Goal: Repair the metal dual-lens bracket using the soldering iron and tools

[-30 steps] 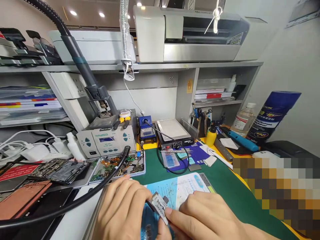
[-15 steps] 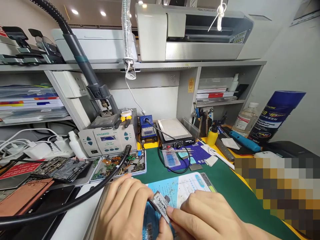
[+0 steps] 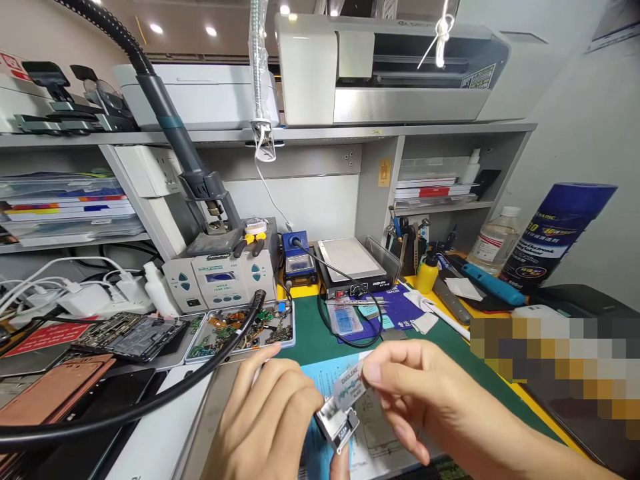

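Note:
My left hand [image 3: 270, 420] is closed on a small silver-white box [image 3: 336, 421] with a dark clip-like part on its right side. Between the thumb and finger of my right hand [image 3: 425, 383] is a thin grey panel printed DUOLEKE [image 3: 349, 385]. It stands up at the box's far edge; I cannot tell whether it is still joined to the box. Under both hands lies a blue and white printed sheet [image 3: 373, 433] on a green mat [image 3: 310, 320].
A tray of circuit parts [image 3: 200, 343] sits left of centre, with a black hose [image 3: 160, 403] arching across. Behind stand a rework station [image 3: 220, 280], a soldering unit [image 3: 297, 260] and a flat heating plate [image 3: 350, 260]. A blue spray can [image 3: 557, 230] leans at right.
My right hand has moved up and right, raising the printed panel from the box, whose inside now shows. The blue barcoded packet under my left hand is mostly out of sight.

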`<state>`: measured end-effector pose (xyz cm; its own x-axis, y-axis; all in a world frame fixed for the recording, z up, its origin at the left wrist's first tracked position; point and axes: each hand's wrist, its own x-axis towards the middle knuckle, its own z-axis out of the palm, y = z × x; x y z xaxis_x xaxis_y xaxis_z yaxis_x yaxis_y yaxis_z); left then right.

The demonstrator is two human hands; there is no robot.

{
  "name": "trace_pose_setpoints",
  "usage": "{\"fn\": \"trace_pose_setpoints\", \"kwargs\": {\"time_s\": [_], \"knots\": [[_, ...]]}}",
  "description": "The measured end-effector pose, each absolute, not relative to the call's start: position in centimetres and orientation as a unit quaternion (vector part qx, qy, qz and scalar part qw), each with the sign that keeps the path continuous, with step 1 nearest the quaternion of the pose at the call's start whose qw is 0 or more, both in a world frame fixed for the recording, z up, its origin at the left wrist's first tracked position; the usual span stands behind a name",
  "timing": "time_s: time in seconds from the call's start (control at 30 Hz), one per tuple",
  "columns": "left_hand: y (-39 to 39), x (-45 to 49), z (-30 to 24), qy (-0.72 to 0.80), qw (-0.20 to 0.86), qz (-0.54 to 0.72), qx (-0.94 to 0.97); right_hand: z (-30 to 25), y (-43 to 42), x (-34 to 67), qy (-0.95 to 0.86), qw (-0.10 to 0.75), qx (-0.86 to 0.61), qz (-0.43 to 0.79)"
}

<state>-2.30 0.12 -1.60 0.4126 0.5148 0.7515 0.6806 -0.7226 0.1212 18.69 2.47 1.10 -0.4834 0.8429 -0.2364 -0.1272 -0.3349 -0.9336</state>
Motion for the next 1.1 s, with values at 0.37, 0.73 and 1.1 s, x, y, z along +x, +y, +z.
{"fn": "trace_pose_setpoints", "kwargs": {"time_s": [0.37, 0.73, 1.1], "knots": [[-0.1, -2.0, -1.8, -0.339, 0.025, -0.425, -0.839, 0.6, 2.8, 18.5, -0.414, 0.272, -0.358, 0.791], [-0.4, -1.9, -1.0, -0.358, -0.125, -0.418, -0.825, 0.8, 2.5, 18.4, -0.446, 0.257, -0.386, 0.766], [-0.2, -2.4, 0.5, -0.375, -0.203, -0.385, -0.818, 0.7, 2.6, 18.5, -0.406, 0.219, -0.346, 0.817]]}}
